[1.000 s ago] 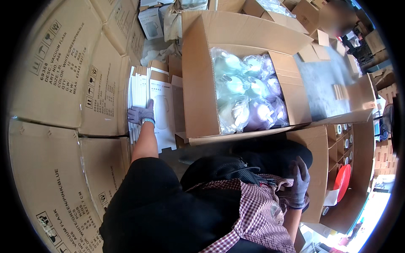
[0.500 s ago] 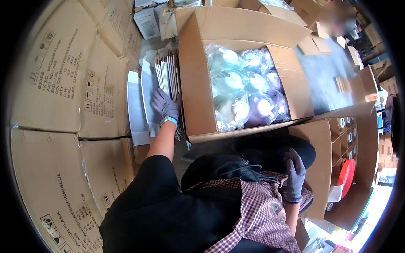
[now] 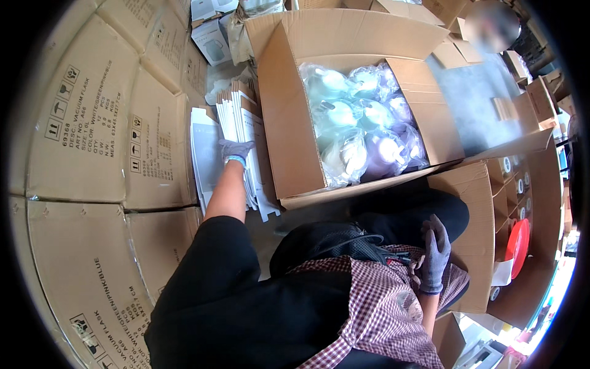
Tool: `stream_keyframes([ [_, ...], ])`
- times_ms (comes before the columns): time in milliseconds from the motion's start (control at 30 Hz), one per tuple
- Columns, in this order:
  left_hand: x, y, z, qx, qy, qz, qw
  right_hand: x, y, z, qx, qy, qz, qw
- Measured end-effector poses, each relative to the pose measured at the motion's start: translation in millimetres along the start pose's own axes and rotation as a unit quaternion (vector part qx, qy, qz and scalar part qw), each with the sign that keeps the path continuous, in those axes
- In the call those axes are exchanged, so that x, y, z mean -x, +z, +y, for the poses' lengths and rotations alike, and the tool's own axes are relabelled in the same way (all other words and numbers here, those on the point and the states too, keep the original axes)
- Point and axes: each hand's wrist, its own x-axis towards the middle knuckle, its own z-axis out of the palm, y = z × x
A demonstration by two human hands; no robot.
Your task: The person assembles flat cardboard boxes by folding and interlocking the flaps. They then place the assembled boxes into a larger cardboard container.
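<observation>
My gloved left hand (image 3: 236, 150) is closed over the upper edges of folded-flat white boxes (image 3: 227, 117), which stand on edge in a bundle beside a large open carton (image 3: 289, 117). Some of its fingertips are hidden among the boxes. A separate flat white box (image 3: 206, 154) leans left of the bundle. Inside the carton lie several vacuum flasks (image 3: 341, 114), pale green, white and lilac, wrapped in clear plastic bags. Near my knee, my gloved right hand (image 3: 435, 255) hangs in the air, empty, its fingers loosely stretched.
Sealed brown cartons (image 3: 80, 111) are stacked like a wall on the left. At right stands another open carton (image 3: 464, 234) with cardboard dividers, several round-topped items and a red round object (image 3: 518, 249). Small printed boxes (image 3: 212, 42) sit at the far left. A person (image 3: 491, 27) is at the far right.
My left hand has gone from lying spread on the flat boxes to closing on their edges. The bundle has shifted and fanned apart. My right hand stays near my knee.
</observation>
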Motion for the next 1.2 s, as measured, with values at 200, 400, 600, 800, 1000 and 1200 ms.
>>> stream_keyframes([
  [200, -30.3, 73.0, 19.8, -0.026, -0.033, 0.038, 0.998, 5.1, -3.7, 1.4, 0.007, -0.037, -0.004, 0.999],
  [400, -24.1, 20.9, -5.0, -0.196, 0.238, -0.063, 0.949, 14.2, -23.1, 8.7, 0.022, -0.133, -0.04, 0.99],
  [600, 28.9, -90.4, -46.9, 0.245, 0.035, -0.099, 0.964, 31.1, -45.3, 32.3, -0.084, -0.112, -0.058, 0.988],
  [800, 132.9, -243.4, 8.5, 0.318, 0.208, -0.103, 0.919, 18.1, -56.7, 36.0, -0.11, -0.14, -0.135, 0.975],
  [1000, 247.6, -397.3, 99.5, 0.184, 0.423, 0.011, 0.887, 5.5, -51.3, 23.1, -0.113, -0.171, -0.158, 0.966],
  [1200, 383.0, -480.8, 178.8, 0.072, 0.537, 0.103, 0.834, -36.1, 22.2, -80.6, -0.222, -0.149, -0.266, 0.926],
])
